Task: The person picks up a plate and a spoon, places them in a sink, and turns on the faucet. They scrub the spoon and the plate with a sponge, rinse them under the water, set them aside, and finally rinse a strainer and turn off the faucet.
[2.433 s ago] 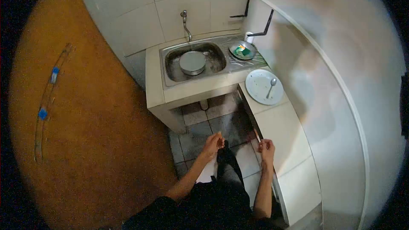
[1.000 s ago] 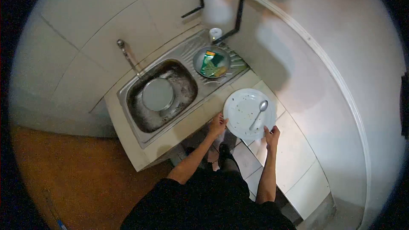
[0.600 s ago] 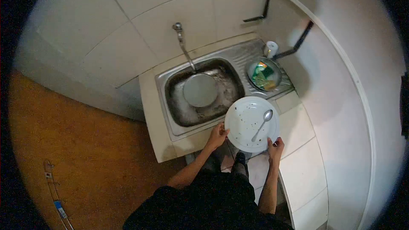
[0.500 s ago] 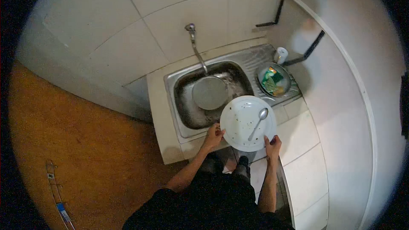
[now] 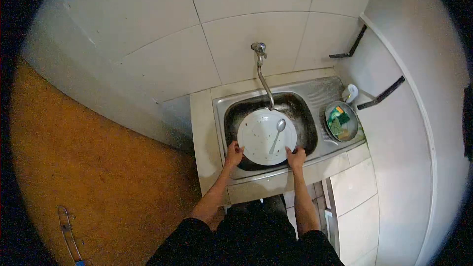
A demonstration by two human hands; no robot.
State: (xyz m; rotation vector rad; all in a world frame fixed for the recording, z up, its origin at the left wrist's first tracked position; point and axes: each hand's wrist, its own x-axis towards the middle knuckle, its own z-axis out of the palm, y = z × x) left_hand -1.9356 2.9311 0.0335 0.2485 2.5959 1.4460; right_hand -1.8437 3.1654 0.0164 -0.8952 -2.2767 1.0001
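Observation:
A white plate [image 5: 256, 140] with small food bits scattered over it is held level over the metal sink [image 5: 313, 135], below the tap spout. My left hand [image 5: 234, 155] grips its left rim and my right hand [image 5: 296, 157] its lower right rim, thumbs on top. On the plate lies a metal spoon [image 5: 280, 126], bowl end toward the tap. The plate hides most of the basin's middle, and the round grey item seen there before cannot be made out.
A wall tap [image 5: 263, 76] curves down over the sink. On the drainboard at right, a bowl [image 5: 351, 128] holds a green packet and sponge-like pieces; behind it stands a white cup-like container [image 5: 350, 92]. Black brackets [image 5: 382, 93] jut from the right wall. A wire rack [image 5: 69, 231] lies on the brown floor.
Both hands have carried the plate from the counter's front edge forward over the basin, covering the round grey item. The spoon has stayed on the plate. My view has shifted.

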